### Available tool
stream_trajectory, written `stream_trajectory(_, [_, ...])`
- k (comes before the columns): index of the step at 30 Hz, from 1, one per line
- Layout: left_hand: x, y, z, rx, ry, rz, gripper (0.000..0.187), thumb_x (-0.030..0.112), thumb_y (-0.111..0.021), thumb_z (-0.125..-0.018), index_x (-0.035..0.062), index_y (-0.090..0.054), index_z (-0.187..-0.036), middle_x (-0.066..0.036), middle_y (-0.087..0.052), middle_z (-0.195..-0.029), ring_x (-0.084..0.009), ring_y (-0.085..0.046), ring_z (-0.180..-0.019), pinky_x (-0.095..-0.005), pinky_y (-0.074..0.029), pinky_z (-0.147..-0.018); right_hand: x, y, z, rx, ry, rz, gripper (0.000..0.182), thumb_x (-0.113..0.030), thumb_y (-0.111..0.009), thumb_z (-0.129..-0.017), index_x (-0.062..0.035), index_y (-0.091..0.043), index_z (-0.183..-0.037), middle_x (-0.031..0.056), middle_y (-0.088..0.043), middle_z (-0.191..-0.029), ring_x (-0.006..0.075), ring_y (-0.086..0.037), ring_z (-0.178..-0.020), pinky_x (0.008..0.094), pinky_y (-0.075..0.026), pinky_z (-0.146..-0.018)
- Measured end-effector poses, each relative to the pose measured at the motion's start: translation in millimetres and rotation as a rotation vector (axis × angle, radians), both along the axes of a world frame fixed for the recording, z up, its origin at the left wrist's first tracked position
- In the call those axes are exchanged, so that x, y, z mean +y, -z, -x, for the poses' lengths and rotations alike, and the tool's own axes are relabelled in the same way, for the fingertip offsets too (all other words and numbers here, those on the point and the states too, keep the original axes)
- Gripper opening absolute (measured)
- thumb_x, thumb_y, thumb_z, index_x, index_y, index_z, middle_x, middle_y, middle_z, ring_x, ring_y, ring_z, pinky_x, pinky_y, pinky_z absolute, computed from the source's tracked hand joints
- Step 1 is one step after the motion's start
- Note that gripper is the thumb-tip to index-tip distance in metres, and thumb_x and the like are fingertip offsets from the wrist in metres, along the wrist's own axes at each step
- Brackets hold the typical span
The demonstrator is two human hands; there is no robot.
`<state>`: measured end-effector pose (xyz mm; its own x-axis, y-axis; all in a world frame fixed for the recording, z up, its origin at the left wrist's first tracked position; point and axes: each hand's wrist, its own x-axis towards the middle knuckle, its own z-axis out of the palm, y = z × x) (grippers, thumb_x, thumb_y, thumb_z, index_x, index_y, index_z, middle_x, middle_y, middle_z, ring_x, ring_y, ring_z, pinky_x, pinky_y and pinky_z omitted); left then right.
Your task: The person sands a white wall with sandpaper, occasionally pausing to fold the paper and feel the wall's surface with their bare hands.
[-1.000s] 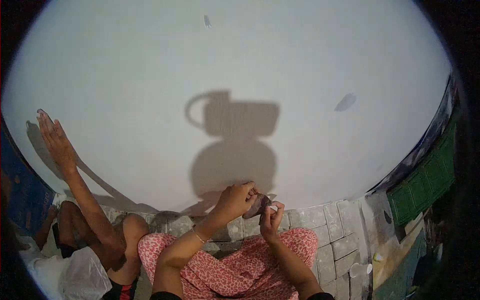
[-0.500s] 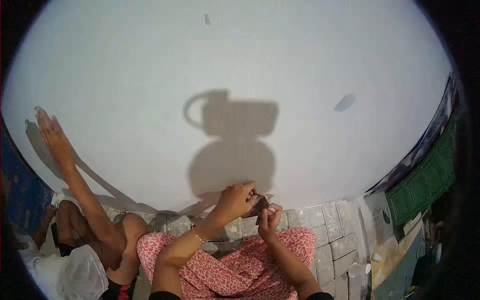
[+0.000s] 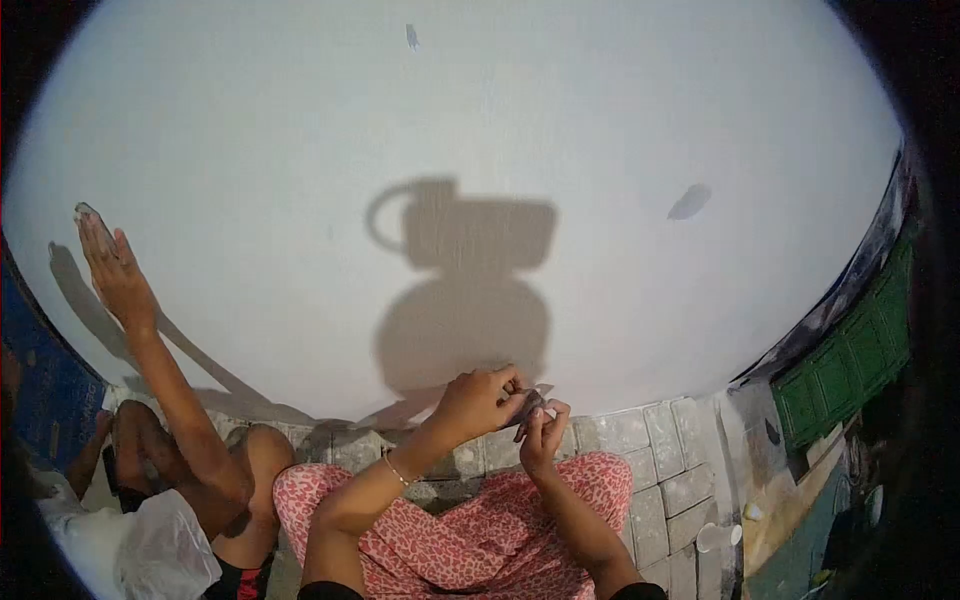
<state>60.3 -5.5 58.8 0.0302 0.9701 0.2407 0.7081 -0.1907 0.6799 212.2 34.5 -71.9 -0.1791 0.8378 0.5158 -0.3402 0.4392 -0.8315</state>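
Observation:
My left hand [image 3: 478, 405] is closed, its fingers pinching a small, dark grey-brown piece of sandpaper [image 3: 530, 403] by its left side. My right hand [image 3: 543, 437] is closed on the right side of the same piece, fingertips bunched together. Both hands are low in front of the white wall [image 3: 620, 300], above my lap in patterned pink trousers [image 3: 470, 540]. The fingers cover part of the sandpaper, so its full shape is hidden.
On the left, another person's hand [image 3: 120, 275] is against the wall; a clear plastic bag [image 3: 165, 550] is beside that person's leg. Grey paving blocks [image 3: 650, 455] lie below. A green panel [image 3: 845, 355] and a white cup-like object [image 3: 712, 539] are at right.
Between my hands, the sandpaper shows a smaller dark face than before, as if bent or folded. My right fingers have risen slightly. The other person's hand has shifted slightly right.

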Motion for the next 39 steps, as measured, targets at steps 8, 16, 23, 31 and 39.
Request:
stream_trajectory(8, [1, 7, 3, -0.031, 0.028, -0.024, 0.023, 0.023, -0.063, -0.081, 0.0068, -0.061, -0.097, -0.012, -0.068, -0.085, -0.0282, -0.067, -0.077, -0.0383, -0.051, -0.069, 2, 2, 1, 0.021, 0.009, -0.049, 0.014, -0.014, -0.041, -0.097, -0.0071, -0.036, -0.109, 0.0007, -0.045, -0.069, 0.0074, -0.04, -0.057, 0.0223, -0.037, -0.052])
stream_trajectory(16, [1, 11, 6, 0.049, 0.032, -0.075, 0.019, 0.021, -0.062, -0.082, 0.007, -0.06, -0.096, -0.013, -0.064, -0.082, -0.0324, -0.063, -0.079, -0.0444, -0.048, -0.071, 3, -1, 1, -0.042, 0.048, -0.027, 0.012, -0.009, -0.046, -0.095, -0.0042, -0.04, -0.104, 0.0007, -0.039, -0.086, 0.0079, -0.038, -0.076, 0.0229, -0.037, -0.072])
stream_trajectory(23, [0, 9, 4, 0.049, 0.037, -0.07, 0.021, 0.021, -0.061, -0.082, 0.0075, -0.058, -0.098, -0.013, -0.064, -0.082, -0.0318, -0.063, -0.079, -0.0441, -0.048, -0.07, 6, 3, 3, -0.067, 0.11, -0.029, 0.013, -0.003, -0.052, -0.092, -0.0053, -0.039, -0.093, 0.0007, -0.039, -0.081, 0.0075, -0.044, -0.068, 0.0221, -0.041, -0.061])
stream_trajectory(31, [-1, 26, -8, 0.068, 0.088, -0.221, 0.026, 0.019, -0.062, -0.081, 0.0088, -0.054, -0.103, -0.008, -0.057, -0.082, -0.0309, -0.062, -0.078, -0.0433, -0.049, -0.071, 10, -9, -2, -0.003, 0.117, 0.068, 0.016, -0.004, -0.058, -0.089, -0.0065, -0.043, -0.091, -0.0003, -0.048, -0.071, 0.0048, -0.044, -0.053, 0.0197, -0.038, -0.045])
stream_trajectory(39, [2, 6, -7, -0.001, 0.007, -0.061, 0.022, 0.019, -0.062, -0.083, 0.0052, -0.053, -0.099, -0.016, -0.063, -0.085, -0.0305, -0.064, -0.074, -0.0416, -0.049, -0.069, 5, -25, -9, -0.113, 0.184, -0.078, 0.014, -0.002, -0.063, -0.084, -0.0025, -0.052, -0.091, 0.0074, -0.055, -0.094, 0.0127, -0.051, -0.088, 0.0261, -0.041, -0.078])
